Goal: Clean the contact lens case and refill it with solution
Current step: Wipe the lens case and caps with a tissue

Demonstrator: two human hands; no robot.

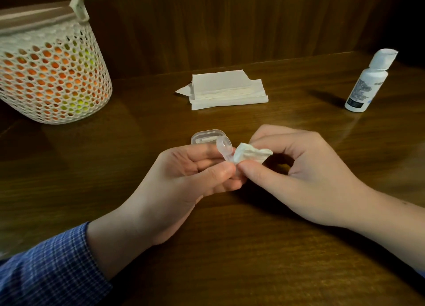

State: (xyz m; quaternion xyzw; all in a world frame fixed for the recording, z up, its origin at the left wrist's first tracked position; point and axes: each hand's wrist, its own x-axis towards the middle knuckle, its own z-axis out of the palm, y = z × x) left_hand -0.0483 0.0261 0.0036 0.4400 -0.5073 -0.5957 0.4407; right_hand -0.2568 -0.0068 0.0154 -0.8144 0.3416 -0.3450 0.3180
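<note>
Head view: left fingers [220, 167] pinch clear lens case [224, 148]; right fingers [250, 170] grip crumpled tissue [250, 155].

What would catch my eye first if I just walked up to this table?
Two hands at the centre: the left hand holds a clear lens case, the right hand presses a crumpled tissue to it. A white basket stands far left, a bottle far right.
</note>
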